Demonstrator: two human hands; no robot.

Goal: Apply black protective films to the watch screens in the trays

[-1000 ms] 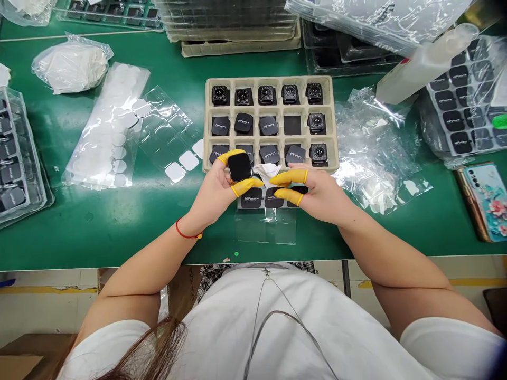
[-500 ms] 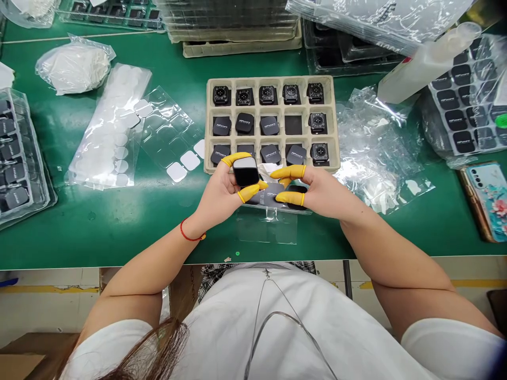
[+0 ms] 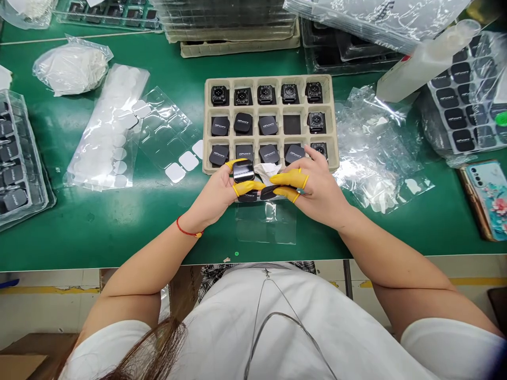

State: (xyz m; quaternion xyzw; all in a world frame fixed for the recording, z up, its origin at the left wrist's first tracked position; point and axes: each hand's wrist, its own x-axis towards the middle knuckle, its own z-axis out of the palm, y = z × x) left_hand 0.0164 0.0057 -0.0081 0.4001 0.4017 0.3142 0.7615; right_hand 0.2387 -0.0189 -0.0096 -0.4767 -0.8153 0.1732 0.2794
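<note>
My left hand point(image 3: 222, 192), with yellow finger cots, is closed on a black smartwatch body point(image 3: 243, 171), its glossy screen tilted up. My right hand point(image 3: 317, 187), also in yellow cots, pinches a dark printed film sticker point(image 3: 269, 192) just right of the watch. Between the hands is a crumpled white wipe point(image 3: 266, 173); which fingers hold it, I cannot tell. Under the hands lies a clear sheet point(image 3: 266, 224) carrying another black sticker point(image 3: 247, 197). Behind them is a beige compartment tray point(image 3: 270, 79) with several watch bodies, some back-up, others under black printed covers.
Left of the tray lie white stickers point(image 3: 175, 172), a clear sleeve point(image 3: 106, 126) and a bagged white bundle point(image 3: 73, 66). To the right are crumpled plastic bags point(image 3: 372, 142), a translucent bottle point(image 3: 423, 66) and a phone point(image 3: 486, 198). Stacked trays point(image 3: 233, 21) stand behind.
My right hand has turned and raised its index finger, and the dark sticker is now tilted up from the sheet in its pinch. The watch in my left hand has tipped to a flatter angle.
</note>
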